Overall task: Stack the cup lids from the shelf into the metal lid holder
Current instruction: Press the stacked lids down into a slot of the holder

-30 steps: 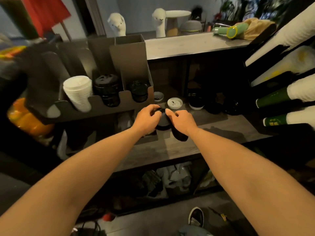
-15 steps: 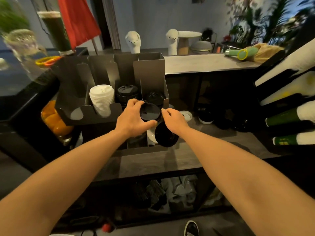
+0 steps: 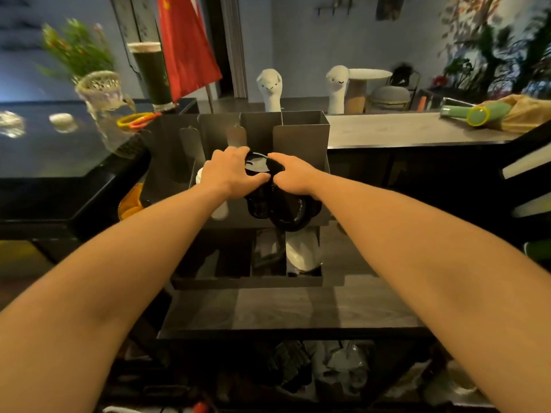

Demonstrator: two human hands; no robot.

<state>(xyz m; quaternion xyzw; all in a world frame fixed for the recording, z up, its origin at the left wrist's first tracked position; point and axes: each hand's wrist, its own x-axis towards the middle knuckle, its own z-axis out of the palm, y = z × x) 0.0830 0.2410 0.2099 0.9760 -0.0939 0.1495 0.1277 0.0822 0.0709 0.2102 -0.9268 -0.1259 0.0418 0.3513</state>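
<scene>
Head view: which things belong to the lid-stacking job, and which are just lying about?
Job in hand:
- left hand, gripping a black lid
- right hand, holding a second black lid
- metal lid holder
- white lids in it
- shelf

Lying about:
- red flag
- alpaca figures
- dark green drink
- green cylinder

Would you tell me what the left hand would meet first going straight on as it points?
Likely the back wall of the metal lid holder, beyond the black lid the left hand grips; depth is unclear.
</scene>
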